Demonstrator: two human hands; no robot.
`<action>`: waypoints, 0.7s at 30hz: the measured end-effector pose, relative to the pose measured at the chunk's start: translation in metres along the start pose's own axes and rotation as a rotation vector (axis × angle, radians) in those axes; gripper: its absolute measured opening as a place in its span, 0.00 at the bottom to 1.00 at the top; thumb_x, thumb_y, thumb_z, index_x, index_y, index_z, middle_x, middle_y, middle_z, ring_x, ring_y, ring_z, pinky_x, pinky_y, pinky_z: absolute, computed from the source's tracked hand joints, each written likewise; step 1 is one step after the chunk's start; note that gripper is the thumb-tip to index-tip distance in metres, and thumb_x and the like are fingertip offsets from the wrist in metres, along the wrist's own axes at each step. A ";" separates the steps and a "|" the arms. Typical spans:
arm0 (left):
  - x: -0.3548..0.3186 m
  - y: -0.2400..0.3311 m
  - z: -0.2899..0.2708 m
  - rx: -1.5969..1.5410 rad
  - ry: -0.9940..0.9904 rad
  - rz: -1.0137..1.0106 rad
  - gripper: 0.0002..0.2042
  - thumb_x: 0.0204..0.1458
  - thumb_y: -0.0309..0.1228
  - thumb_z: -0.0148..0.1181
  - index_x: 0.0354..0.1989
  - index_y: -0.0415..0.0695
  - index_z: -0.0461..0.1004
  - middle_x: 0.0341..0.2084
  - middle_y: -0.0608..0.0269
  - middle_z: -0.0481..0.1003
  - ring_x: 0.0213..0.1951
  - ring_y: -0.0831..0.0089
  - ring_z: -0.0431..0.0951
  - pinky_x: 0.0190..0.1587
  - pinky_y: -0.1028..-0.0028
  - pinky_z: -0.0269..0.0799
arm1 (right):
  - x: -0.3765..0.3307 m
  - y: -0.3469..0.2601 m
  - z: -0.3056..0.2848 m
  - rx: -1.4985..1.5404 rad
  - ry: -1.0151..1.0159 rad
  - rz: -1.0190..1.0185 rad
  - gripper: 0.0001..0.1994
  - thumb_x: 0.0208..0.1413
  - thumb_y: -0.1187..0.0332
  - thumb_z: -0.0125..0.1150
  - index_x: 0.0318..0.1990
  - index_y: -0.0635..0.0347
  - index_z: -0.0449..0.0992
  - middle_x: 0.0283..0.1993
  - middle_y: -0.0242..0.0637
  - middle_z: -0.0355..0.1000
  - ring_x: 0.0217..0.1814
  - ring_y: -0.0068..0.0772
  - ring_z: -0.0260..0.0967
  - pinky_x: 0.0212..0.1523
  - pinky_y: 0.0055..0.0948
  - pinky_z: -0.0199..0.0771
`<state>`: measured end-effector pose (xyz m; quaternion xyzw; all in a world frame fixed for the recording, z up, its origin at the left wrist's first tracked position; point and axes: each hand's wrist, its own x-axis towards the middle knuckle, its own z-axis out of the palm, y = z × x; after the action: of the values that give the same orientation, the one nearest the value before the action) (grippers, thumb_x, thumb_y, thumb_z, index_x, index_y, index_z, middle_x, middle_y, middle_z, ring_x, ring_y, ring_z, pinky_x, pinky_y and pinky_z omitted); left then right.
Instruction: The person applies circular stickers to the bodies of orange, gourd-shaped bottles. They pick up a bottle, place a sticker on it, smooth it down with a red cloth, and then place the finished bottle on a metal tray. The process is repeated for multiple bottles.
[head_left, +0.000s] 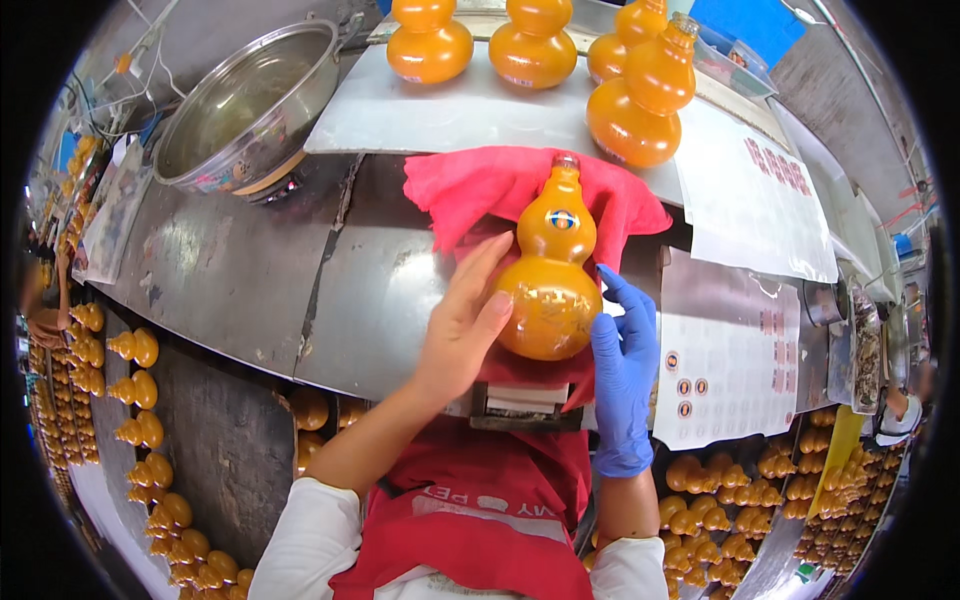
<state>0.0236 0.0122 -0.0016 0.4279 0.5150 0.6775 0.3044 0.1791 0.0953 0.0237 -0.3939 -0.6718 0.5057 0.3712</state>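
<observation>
An orange gourd-shaped bottle [550, 280] lies on a pink-red cloth [470, 185] on the steel table, neck pointing away, with a small round sticker on its upper bulb. My bare left hand [462, 325] presses flat against the bottle's left side. My right hand [622, 360], in a blue glove, cups the lower bulb from the right. Both hands steady the same bottle.
Several more orange gourd bottles [640, 95] stand at the table's far side on a white sheet. A steel pot [250, 100] sits at the far left. Sheets of round stickers [725, 360] lie to the right. Crates of gourd bottles [140, 400] flank both sides below.
</observation>
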 end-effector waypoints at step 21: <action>0.001 -0.002 -0.005 0.060 -0.005 0.107 0.22 0.58 0.24 0.46 0.63 0.38 0.59 0.64 0.49 0.53 0.65 0.61 0.55 0.64 0.66 0.52 | 0.005 0.005 -0.013 0.052 0.013 0.046 0.19 0.54 0.72 0.56 0.54 0.59 0.72 0.47 0.36 0.62 0.37 0.21 0.61 0.41 0.21 0.65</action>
<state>0.0190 0.0118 -0.0038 0.4653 0.5107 0.6760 0.2564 0.1895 0.1054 0.0225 -0.4029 -0.6466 0.5289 0.3739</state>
